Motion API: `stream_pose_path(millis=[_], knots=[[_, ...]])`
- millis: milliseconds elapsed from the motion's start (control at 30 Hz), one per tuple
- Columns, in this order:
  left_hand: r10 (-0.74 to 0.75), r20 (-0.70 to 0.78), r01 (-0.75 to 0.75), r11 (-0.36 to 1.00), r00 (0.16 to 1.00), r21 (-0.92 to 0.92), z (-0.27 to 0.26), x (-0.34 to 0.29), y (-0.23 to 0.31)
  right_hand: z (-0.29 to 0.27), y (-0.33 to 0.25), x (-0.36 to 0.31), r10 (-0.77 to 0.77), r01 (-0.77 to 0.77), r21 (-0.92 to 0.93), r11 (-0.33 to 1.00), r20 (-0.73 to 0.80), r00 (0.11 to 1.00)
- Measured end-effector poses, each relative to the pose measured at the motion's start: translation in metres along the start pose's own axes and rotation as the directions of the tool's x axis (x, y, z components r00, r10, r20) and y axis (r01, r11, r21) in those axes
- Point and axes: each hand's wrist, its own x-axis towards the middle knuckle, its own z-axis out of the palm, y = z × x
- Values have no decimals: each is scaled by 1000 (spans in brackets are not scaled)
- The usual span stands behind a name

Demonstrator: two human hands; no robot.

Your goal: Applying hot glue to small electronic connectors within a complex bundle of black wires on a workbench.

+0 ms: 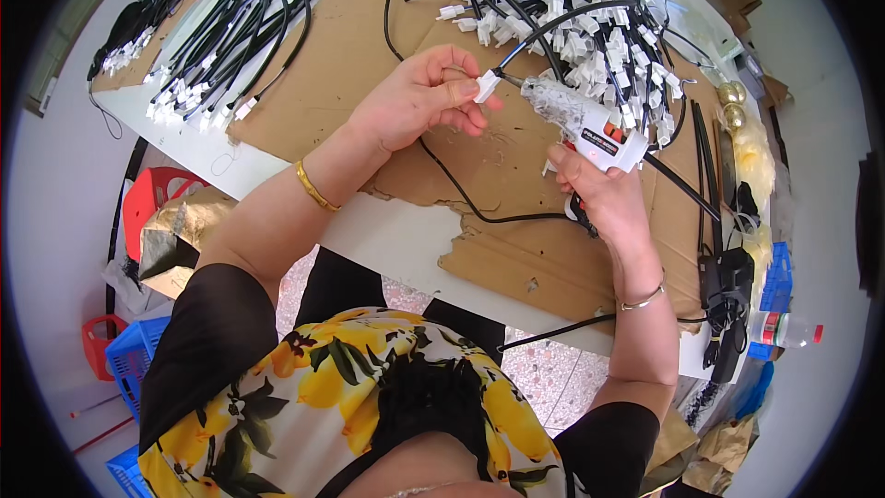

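Item 1: white connector (487, 86), w/ blk sleeved cable (590, 11) running up-R from it; pinched btwn thumb & fingers of your L hand (415, 100), above the cardboard (332, 69) on the bench (387, 256).
Item 2: white glue gun (590, 124), gripped in your R hand (604, 192), nozzle pointing L at item 1's cable end; contact or gap: can't tell.
Item 3: heap of cables (599, 65), white connectors on ends, top R, just beyond the gun.
Item 4: looser spread of similar cables (244, 41), top L, well apart from heap.
Progress (judged): 1 pc. in work, prob. mid-step; no finished bead visible on it. Heap vs. spread: can't tell which is done & which is left; glue too small to make out. Either way, qty. remaining unconfirmed.
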Motion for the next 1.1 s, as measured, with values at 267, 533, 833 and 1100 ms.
stream_pose_path(millis=[267,533,833,1100], knots=[[-19,16,19,1000,1000,-7,-2,-1,2,1,-7,-2,11,-13,-70,997,-20,1000],[-35,35,35,999,999,-13,-2,0,1,-1,-5,-1,44,-44,-60,997,-2,999],[13,-65,-16,999,998,-35,-2,1,1,-4,-5,-1,123,-123,0,992,-14,992],[176,-185,-160,982,967,98,-3,1,-1,-7,-2,0,121,-119,131,984,-5,993]])
